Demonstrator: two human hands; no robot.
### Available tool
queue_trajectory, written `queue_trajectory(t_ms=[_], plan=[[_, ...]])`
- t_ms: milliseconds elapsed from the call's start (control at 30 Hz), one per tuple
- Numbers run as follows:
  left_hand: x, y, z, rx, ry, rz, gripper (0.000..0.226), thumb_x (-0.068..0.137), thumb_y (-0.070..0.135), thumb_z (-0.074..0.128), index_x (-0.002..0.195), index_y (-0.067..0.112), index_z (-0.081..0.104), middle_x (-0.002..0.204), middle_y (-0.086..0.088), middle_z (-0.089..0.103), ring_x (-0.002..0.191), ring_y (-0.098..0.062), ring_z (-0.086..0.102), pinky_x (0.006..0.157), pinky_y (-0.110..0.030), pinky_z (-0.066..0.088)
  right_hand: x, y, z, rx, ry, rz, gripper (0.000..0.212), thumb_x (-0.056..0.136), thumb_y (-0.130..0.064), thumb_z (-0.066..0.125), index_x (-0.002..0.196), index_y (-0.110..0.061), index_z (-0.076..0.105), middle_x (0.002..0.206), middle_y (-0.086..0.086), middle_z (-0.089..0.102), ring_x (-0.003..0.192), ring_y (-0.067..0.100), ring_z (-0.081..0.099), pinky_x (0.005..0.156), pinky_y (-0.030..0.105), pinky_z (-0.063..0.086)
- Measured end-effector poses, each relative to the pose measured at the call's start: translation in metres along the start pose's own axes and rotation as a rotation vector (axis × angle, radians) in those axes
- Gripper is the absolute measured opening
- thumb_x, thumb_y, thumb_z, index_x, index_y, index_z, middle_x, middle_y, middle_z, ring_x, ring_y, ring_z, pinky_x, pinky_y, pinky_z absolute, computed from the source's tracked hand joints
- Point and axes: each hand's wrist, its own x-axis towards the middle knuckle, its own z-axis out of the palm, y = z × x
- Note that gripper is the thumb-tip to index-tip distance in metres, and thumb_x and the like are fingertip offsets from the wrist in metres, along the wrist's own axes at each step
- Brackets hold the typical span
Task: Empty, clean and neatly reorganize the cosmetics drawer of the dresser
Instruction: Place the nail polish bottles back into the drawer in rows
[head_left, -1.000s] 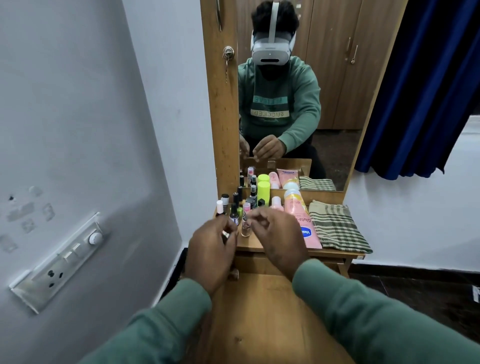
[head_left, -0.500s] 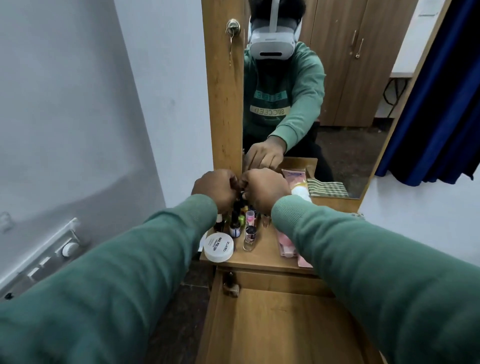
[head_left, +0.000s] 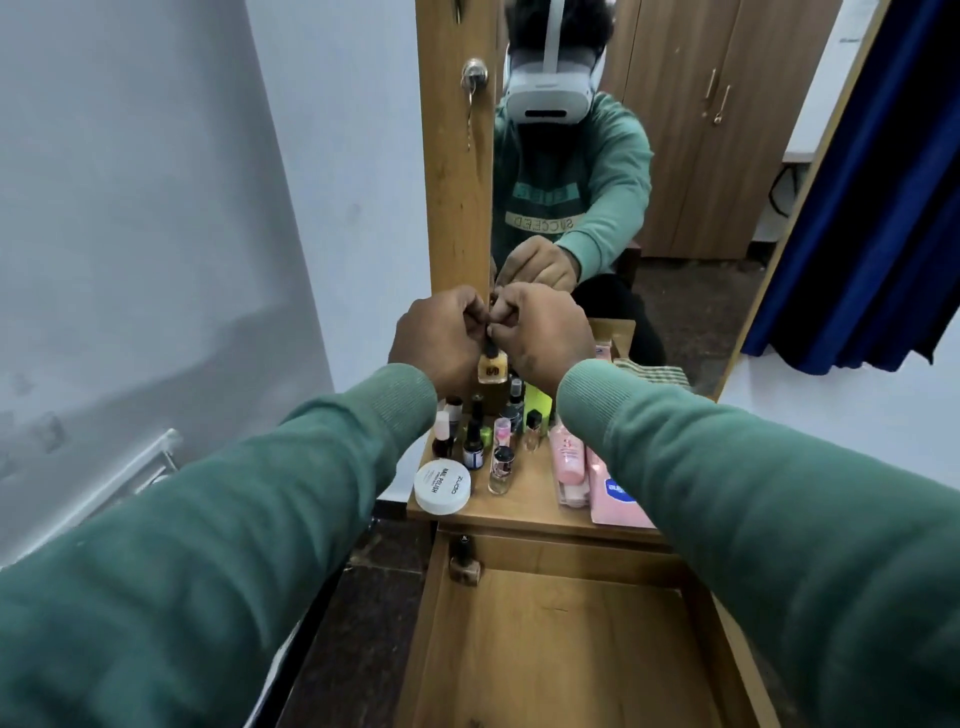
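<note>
We hold a small yellow bottle (head_left: 492, 369) up above the bench (head_left: 530, 501), with both hands curled on it: the left hand (head_left: 441, 343) and right hand (head_left: 540, 338) pinch at its dark cap. The drawer (head_left: 545, 649) is pulled out and nearly bare, with one dark bottle (head_left: 464, 558) in its far-left corner. The other cosmetics (head_left: 474, 441) stand on the bench, so emptying looks almost done. Cleaning and reorganizing are yet to do.

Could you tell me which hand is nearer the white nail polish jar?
Left: the left hand hovers above the jar; the right hand is farther right, both holding a bottle.
</note>
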Motion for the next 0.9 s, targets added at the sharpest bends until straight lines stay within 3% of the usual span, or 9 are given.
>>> queue_trajectory(t_ms=[200, 367, 500, 700, 900], plan=[[-0.03, 0.043, -0.043, -0.082, 0.173, 0.089, 0.018, 0.087, 0.007, 0.066, 0.091, 0.023, 0.072, 0.082, 0.008, 0.074, 0.077, -0.013, 0.069, 0.072, -0.038, 0.059, -0.03, -0.034, -0.06, 0.206, 0.129, -0.041, 0.011, 0.081, -0.019, 0.077, 0.073, -0.021, 0.07, 0.07, -0.011, 0.071, 0.069, 0.005, 0.065, 0.068, 0.032, 0.057], [-0.105, 0.053, -0.043, -0.236, 0.089, 0.065, 0.026, 0.091, 0.001, 0.063, 0.097, 0.024, 0.074, 0.084, 0.01, 0.075, 0.078, -0.003, 0.071, 0.072, -0.03, 0.062, -0.104, -0.033, -0.077, 0.301, 0.06, -0.072, 0.014, 0.085, -0.013, 0.077, 0.074, -0.019, 0.072, 0.07, -0.011, 0.07, 0.068, 0.005, 0.064, 0.065, 0.029, 0.054], [-0.167, 0.038, -0.021, -0.331, 0.012, -0.033, 0.031, 0.093, -0.003, 0.062, 0.102, 0.023, 0.077, 0.089, 0.009, 0.077, 0.083, -0.002, 0.072, 0.077, -0.027, 0.062, -0.164, -0.011, -0.051, 0.337, -0.046, -0.027, 0.013, 0.09, -0.013, 0.074, 0.079, -0.02, 0.072, 0.071, -0.011, 0.069, 0.07, 0.005, 0.064, 0.063, 0.028, 0.054], [-0.217, 0.001, 0.028, -0.443, -0.074, -0.23, 0.036, 0.092, -0.01, 0.06, 0.107, 0.018, 0.077, 0.098, 0.009, 0.079, 0.091, 0.001, 0.073, 0.085, -0.028, 0.061, -0.212, 0.019, 0.007, 0.324, -0.151, 0.111, 0.006, 0.091, -0.016, 0.074, 0.086, -0.019, 0.073, 0.079, -0.003, 0.074, 0.075, 0.013, 0.068, 0.072, 0.043, 0.058], [-0.227, -0.028, 0.064, -0.432, -0.143, -0.353, 0.04, 0.089, -0.015, 0.057, 0.097, 0.022, 0.071, 0.093, 0.007, 0.076, 0.09, -0.003, 0.073, 0.087, -0.031, 0.062, -0.224, 0.035, 0.046, 0.297, -0.226, 0.211, 0.005, 0.091, -0.017, 0.072, 0.087, -0.019, 0.074, 0.082, -0.004, 0.074, 0.076, 0.01, 0.067, 0.073, 0.037, 0.055]])
